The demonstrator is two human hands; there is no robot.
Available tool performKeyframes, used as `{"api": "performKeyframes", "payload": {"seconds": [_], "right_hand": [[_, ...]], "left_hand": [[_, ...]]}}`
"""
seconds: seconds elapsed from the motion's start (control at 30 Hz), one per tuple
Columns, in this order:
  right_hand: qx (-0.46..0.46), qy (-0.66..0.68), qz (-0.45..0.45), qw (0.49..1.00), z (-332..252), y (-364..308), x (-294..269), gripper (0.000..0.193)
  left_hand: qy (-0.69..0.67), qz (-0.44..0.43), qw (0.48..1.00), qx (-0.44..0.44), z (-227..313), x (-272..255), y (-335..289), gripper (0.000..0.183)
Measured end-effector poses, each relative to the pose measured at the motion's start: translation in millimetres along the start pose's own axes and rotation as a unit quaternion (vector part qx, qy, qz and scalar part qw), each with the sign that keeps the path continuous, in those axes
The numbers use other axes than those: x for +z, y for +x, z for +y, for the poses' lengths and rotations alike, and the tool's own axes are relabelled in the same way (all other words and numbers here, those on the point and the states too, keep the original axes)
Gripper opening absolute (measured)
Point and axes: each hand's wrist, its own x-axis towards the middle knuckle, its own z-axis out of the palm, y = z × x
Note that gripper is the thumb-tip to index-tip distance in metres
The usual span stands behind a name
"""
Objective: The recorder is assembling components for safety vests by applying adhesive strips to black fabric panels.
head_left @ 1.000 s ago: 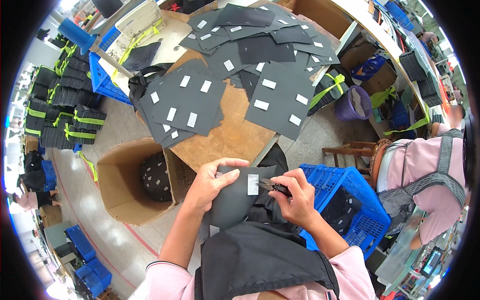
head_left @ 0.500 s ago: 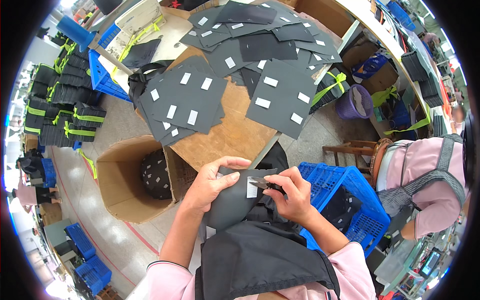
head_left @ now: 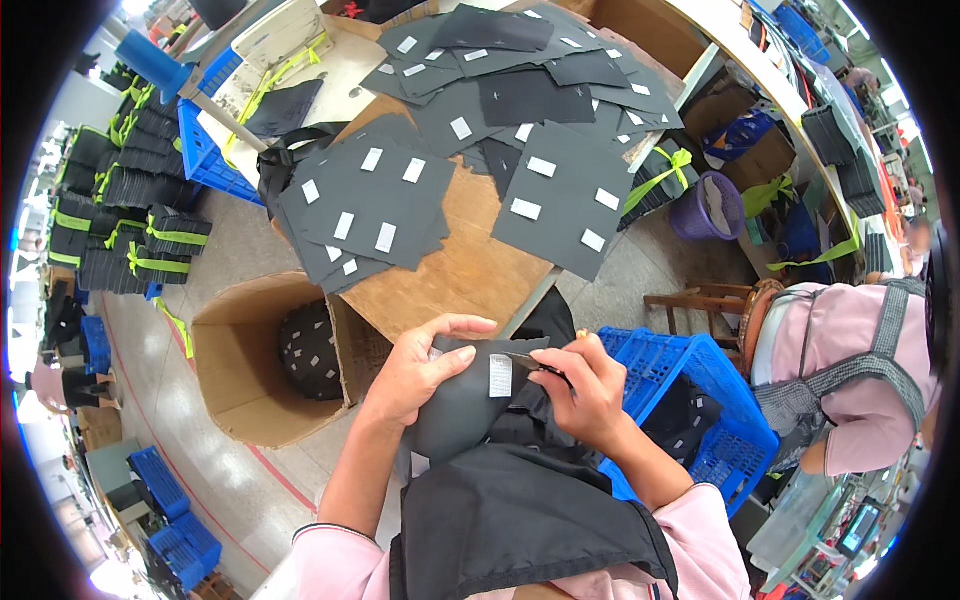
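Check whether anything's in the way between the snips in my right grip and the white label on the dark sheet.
Nothing visible is. The snips in your right grip reach near the upper right corner of the white label; your left grip holds the dark sheet to the label's left, outside that gap.

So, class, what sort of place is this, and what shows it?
Probably a sewing or cutting workshop: dark grey flat panels bearing white rectangular patches, stacked black bundles tied with lime-green strips, and a small dark bladed tool in the right hand.
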Motion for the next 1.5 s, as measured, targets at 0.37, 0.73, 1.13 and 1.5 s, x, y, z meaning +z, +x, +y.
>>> {"api": "performKeyframes", "payload": {"seconds": [0.37, 0.73, 1.13, 1.5], "right_hand": [[0.003, 0.018, 0.009, 1.000, -3, 0, 3, 0.028], [0.007, 0.012, -0.014, 1.000, -2, 3, 5, 0.027], [0.502, 0.634, -0.174, 0.563, 1, -17, 38, 0.034], [0.497, 0.633, 0.007, 0.594, -1, 21, 46, 0.011]], "left_hand": [[0.011, 0.012, 1.000, 0.000, 4, -6, -2, 0.034], [0.002, -0.016, 1.000, -0.003, 6, -10, -3, 0.035], [-0.126, 0.225, 0.920, 0.295, -2, -16, -4, 0.032], [-0.017, 0.286, 0.858, 0.427, -37, -31, -20, 0.055]]}}
